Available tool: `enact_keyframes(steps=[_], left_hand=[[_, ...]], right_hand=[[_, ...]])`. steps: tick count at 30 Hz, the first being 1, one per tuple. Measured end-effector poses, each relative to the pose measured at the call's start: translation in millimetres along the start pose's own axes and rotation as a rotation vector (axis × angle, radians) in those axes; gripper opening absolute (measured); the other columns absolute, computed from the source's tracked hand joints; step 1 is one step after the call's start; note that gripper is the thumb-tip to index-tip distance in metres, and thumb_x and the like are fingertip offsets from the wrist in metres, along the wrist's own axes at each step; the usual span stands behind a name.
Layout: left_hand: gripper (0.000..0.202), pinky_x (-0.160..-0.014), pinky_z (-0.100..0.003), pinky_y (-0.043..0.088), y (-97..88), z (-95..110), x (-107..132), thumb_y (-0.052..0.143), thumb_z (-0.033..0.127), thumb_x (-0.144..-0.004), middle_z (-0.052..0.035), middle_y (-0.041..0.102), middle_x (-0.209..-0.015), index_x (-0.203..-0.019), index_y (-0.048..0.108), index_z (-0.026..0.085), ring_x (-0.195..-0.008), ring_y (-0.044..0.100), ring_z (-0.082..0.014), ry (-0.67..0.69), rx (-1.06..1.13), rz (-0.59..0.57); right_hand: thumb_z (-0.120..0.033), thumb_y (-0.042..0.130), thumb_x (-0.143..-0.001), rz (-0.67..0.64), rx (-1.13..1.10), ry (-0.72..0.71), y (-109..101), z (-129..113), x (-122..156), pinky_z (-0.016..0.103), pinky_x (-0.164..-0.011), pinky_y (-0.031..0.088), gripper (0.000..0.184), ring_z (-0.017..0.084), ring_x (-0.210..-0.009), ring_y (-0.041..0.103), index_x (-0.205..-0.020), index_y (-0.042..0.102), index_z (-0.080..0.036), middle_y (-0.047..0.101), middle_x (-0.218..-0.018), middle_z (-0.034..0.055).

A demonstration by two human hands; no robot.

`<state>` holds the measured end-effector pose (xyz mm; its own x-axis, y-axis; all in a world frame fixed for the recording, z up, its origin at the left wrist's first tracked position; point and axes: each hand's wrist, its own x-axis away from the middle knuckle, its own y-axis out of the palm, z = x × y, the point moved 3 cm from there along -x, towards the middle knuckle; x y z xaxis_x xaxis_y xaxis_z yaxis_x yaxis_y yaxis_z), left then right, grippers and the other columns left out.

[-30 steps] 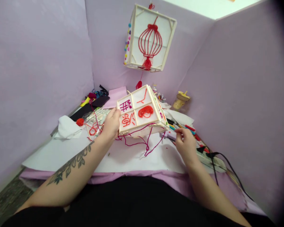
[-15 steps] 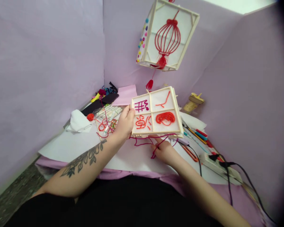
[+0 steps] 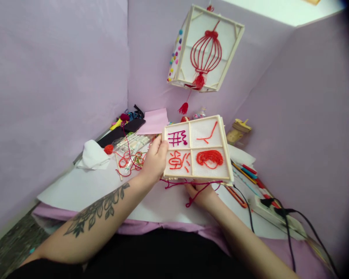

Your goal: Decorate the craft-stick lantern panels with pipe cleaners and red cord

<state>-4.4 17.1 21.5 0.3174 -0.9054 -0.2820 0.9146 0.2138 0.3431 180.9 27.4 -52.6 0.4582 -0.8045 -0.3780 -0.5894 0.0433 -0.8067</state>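
A small frame lantern (image 3: 190,149) of pale sticks is tilted toward me, its white face split into four panes decorated with red and purple yarn shapes. My left hand (image 3: 155,161) grips its left side, the thumb over the front edge. Under the lower edge is my right hand (image 3: 202,192); most of its fingers are hidden behind the lantern, so its hold is unclear. Magenta yarn (image 3: 174,183) runs along that bottom edge, and a loop of it hangs across the right hand.
A larger lantern (image 3: 205,58) with a red tassel hangs above. On the left lie tangled red yarn (image 3: 130,161), a white cloth (image 3: 93,155) and pink paper (image 3: 155,121). Pens (image 3: 247,172), a power strip (image 3: 276,217) with black cords and a yellow glue gun-like object (image 3: 238,131) are right.
The small lantern sits lower and slightly right in view, both hands still at it. My right hand has slid further beneath it, with more of its fingers covered. The whole view has shifted a little.
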Motion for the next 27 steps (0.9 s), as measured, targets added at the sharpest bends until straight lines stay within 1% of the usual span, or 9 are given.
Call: enact_keyframes(steps=[3, 6, 8, 11, 14, 18, 20, 24, 27], left_hand=[[0.033, -0.090, -0.039, 0.053, -0.5, -1, 0, 0.057, 0.038, -0.085, -0.0063, 0.070, -0.103, -0.113, 0.062, 0.020, -0.103, 0.064, -0.0241, -0.003, -0.004, -0.012], [0.034, -0.089, -0.038, 0.054, -1.2, -2, 0, 0.060, 0.038, -0.084, -0.0063, 0.070, -0.104, -0.113, 0.062, 0.020, -0.101, 0.065, -0.0239, -0.015, 0.011, -0.005], [0.035, -0.088, -0.038, 0.054, -1.2, -3, 0, 0.060, 0.039, -0.084, -0.0065, 0.070, -0.105, -0.114, 0.061, 0.020, -0.100, 0.065, -0.0241, -0.016, 0.017, 0.002], [0.036, -0.088, -0.039, 0.054, 0.0, -3, 0, 0.058, 0.039, -0.086, -0.0065, 0.069, -0.108, -0.116, 0.060, 0.020, -0.101, 0.065, -0.0238, -0.023, 0.018, -0.005], [0.035, -0.089, -0.038, 0.054, 1.6, -3, 0, 0.057, 0.038, -0.087, -0.0055, 0.068, -0.111, -0.118, 0.059, 0.022, -0.102, 0.065, -0.0227, -0.038, 0.024, -0.012], [0.034, -0.088, -0.038, 0.054, 2.6, -2, 1, 0.056, 0.036, -0.087, -0.0055, 0.069, -0.109, -0.117, 0.059, 0.021, -0.099, 0.066, -0.0222, -0.053, 0.042, -0.012], [0.035, -0.087, -0.038, 0.055, 2.6, -2, 0, 0.056, 0.036, -0.086, -0.0057, 0.069, -0.108, -0.118, 0.058, 0.021, -0.098, 0.066, -0.0223, -0.056, 0.044, -0.016], [0.034, -0.087, -0.037, 0.055, 1.9, -2, 0, 0.055, 0.037, -0.087, -0.0048, 0.069, -0.108, -0.118, 0.058, 0.022, -0.098, 0.066, -0.0214, -0.045, 0.027, -0.023], [0.034, -0.083, -0.036, 0.056, 1.7, -3, 0, 0.055, 0.037, -0.088, -0.0042, 0.069, -0.106, -0.118, 0.058, 0.023, -0.094, 0.067, -0.0209, -0.050, 0.024, -0.027]], right_hand=[[-0.032, 0.047, -0.085, 0.014, 0.013, 0.023, 3, 4, 2, 0.051, -0.110, 0.037, 0.036, 0.030, -0.131, 0.048, -0.115, 0.065, -0.022, 0.062, -0.128, 0.0115], [-0.033, 0.046, -0.085, 0.014, 0.018, 0.035, 3, 4, 1, 0.050, -0.107, 0.040, 0.035, 0.030, -0.125, 0.054, -0.111, 0.067, -0.021, 0.067, -0.119, 0.0125], [-0.031, 0.046, -0.086, 0.002, 0.010, 0.051, 3, 2, 0, 0.047, -0.104, 0.043, 0.032, 0.029, -0.119, 0.058, -0.107, 0.068, -0.021, 0.070, -0.112, 0.0116], [-0.028, 0.048, -0.085, -0.017, 0.002, 0.084, 4, -1, -1, 0.043, -0.097, 0.049, 0.024, 0.027, -0.108, 0.063, -0.095, 0.069, -0.022, 0.073, -0.098, 0.0096], [-0.027, 0.049, -0.085, -0.014, -0.003, 0.082, 3, -5, -2, 0.040, -0.090, 0.052, 0.022, 0.027, -0.103, 0.065, -0.091, 0.069, -0.021, 0.073, -0.091, 0.0088], [-0.027, 0.050, -0.083, 0.008, 0.007, 0.078, 2, -8, -4, 0.037, -0.087, 0.053, 0.021, 0.026, -0.105, 0.064, -0.091, 0.068, -0.021, 0.073, -0.092, 0.0085], [-0.027, 0.050, -0.083, -0.014, 0.014, 0.100, 3, -7, -4, 0.036, -0.085, 0.053, 0.019, 0.026, -0.102, 0.065, -0.088, 0.068, -0.021, 0.073, -0.088, 0.0079], [-0.026, 0.049, -0.084, -0.091, 0.022, 0.145, 8, -3, -3, 0.032, -0.077, 0.053, 0.019, 0.024, -0.087, 0.067, -0.079, 0.066, -0.022, 0.071, -0.075, 0.0060], [-0.026, 0.048, -0.085, -0.107, 0.032, 0.168, 8, -3, -1, 0.031, -0.071, 0.053, 0.019, 0.023, -0.080, 0.066, -0.077, 0.065, -0.021, 0.068, -0.068, 0.0052]])
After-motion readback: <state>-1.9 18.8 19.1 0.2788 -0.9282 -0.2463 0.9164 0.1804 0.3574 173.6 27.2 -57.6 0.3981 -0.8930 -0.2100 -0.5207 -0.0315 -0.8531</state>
